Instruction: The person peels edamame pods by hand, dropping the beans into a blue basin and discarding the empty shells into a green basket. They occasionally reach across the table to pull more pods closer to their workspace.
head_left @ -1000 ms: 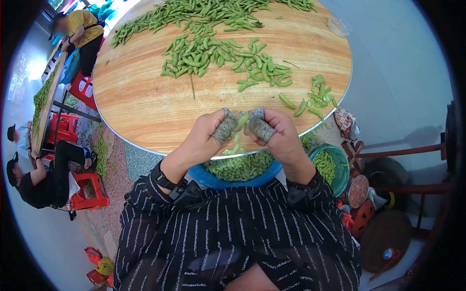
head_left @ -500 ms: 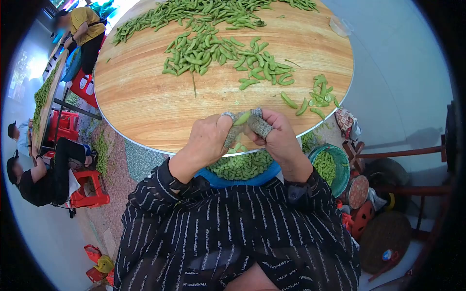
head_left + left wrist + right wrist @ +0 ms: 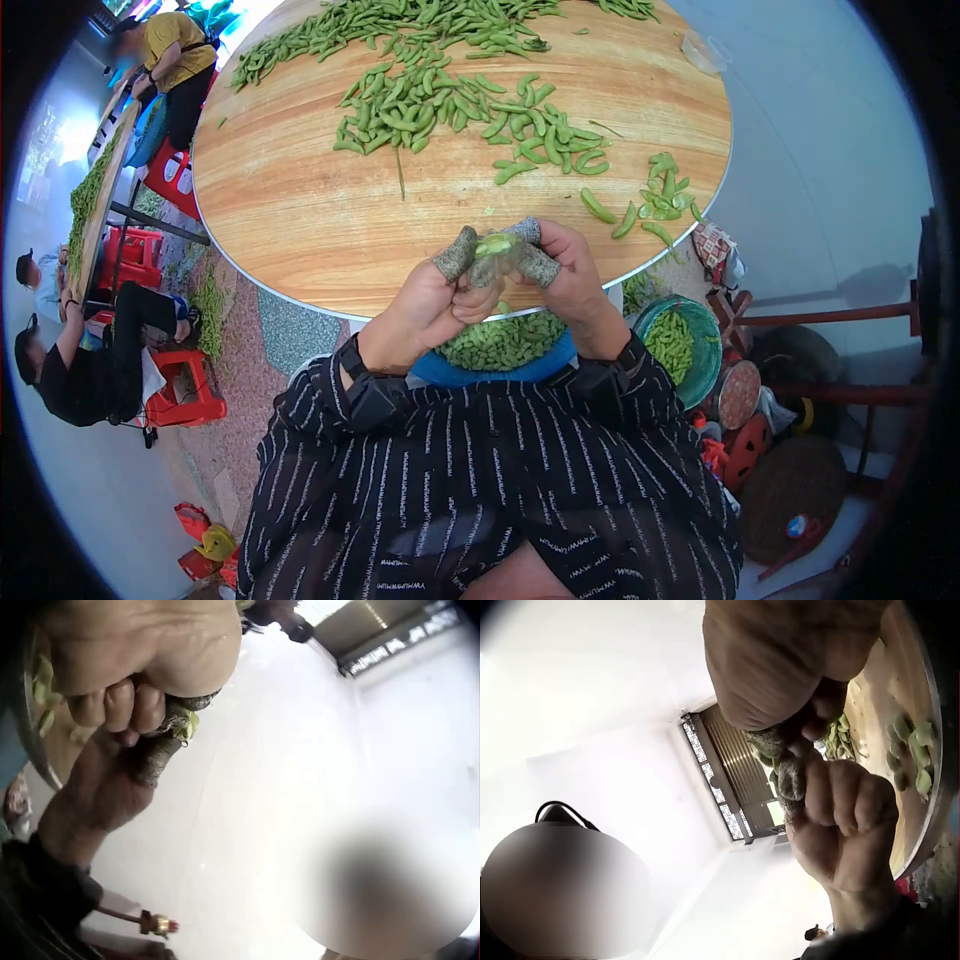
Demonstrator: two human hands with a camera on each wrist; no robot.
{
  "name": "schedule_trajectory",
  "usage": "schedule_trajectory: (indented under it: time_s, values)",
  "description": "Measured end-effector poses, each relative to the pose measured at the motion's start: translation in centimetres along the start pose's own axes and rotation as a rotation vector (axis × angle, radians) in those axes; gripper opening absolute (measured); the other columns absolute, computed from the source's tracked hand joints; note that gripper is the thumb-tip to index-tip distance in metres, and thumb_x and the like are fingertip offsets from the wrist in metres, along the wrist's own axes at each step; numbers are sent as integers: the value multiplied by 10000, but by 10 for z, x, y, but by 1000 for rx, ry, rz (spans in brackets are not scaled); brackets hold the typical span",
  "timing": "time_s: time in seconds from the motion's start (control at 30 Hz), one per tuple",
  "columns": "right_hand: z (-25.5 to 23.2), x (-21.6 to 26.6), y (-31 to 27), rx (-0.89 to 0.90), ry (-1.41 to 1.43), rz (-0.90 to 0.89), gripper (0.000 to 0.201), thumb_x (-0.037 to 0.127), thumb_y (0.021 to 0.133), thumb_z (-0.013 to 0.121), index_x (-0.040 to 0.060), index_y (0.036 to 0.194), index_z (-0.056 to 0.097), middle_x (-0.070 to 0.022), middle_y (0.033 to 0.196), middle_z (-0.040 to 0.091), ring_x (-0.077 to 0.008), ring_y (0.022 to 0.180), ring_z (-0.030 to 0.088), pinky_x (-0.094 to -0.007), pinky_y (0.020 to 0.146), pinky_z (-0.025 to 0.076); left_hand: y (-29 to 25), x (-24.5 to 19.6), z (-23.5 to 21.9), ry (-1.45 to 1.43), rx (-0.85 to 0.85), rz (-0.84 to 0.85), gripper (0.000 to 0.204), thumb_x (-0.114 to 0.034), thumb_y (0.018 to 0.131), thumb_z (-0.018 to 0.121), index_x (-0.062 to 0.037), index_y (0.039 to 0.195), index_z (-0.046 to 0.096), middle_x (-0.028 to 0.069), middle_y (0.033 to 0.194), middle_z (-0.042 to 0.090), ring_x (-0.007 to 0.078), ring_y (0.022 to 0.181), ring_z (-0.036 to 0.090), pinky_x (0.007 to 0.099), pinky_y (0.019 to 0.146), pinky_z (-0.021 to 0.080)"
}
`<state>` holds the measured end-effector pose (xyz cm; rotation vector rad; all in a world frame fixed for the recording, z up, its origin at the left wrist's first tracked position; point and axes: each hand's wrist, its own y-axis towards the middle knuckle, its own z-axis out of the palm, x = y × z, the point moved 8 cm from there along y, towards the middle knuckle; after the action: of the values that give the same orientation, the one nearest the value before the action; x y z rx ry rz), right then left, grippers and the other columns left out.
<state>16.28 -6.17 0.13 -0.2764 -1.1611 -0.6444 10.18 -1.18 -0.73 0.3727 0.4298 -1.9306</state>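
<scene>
Both hands pinch one green pod over the near edge of the round worktop.

Head view: left hand point(image 3: 430, 300) and right hand point(image 3: 565, 280) meet, fingertips wrapped in grey tape, curled round the pod point(image 3: 493, 244), which is held just above the wooden worktop point(image 3: 300, 220). Loose pods point(image 3: 450, 100) lie spread across the far half, a smaller cluster point(image 3: 655, 195) near the right rim. Below the hands, a blue basin point(image 3: 520, 370) of green pieces; beside it a teal bowl point(image 3: 700, 340), also filled. Left wrist view: only close knuckles and a taped fingertip point(image 3: 154, 761) with a bit of green at it; worktop barely seen. Right wrist view: the taped fingertips point(image 3: 789, 780) pressed together from below, green pieces along the worktop rim; the pod itself mostly hidden.
</scene>
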Motion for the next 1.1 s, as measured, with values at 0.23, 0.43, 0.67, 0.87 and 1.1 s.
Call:
schedule_trajectory:
  time_s: [0.23,0.43,0.67,0.87,1.1]
  values:
    - [10,-5,-11,-86,268,235,134,19,775,538,16,907,559,4,756,557,-34,606,476,-157,559,391,-19,-43,16,1457,-331,794,334,-353,870,432,-36,799,511,-14,464,378,77,381,299,211,375,218]
    - [17,23,-5,-117,-417,-220,156,-13,752,498,-15,903,534,-52,779,558,-126,668,522,-255,568,419,-12,-26,-23,485,-499,271,336,-361,874,424,-51,764,492,-4,516,410,78,388,299,218,365,228]
    - [20,19,-1,-107,-713,-183,151,-37,670,491,-24,819,514,-99,698,522,-164,608,493,-307,532,388,-13,-25,-27,522,-412,150,261,-296,866,463,-46,803,499,-12,576,416,53,457,335,183,402,244]
    - [11,-11,-1,-74,-85,254,68,-14,747,482,-26,803,519,10,671,516,-117,585,471,-272,511,382,-16,-41,-11,1177,-327,228,199,-201,842,492,-10,787,504,-2,579,444,78,505,388,226,454,329]
    - [9,15,-10,-144,-690,-156,141,-34,693,501,-18,830,528,-113,674,525,-238,596,511,-309,549,397,-13,-51,-15,1620,-422,165,104,-98,717,518,6,729,521,149,531,460,206,473,455,307,470,358]
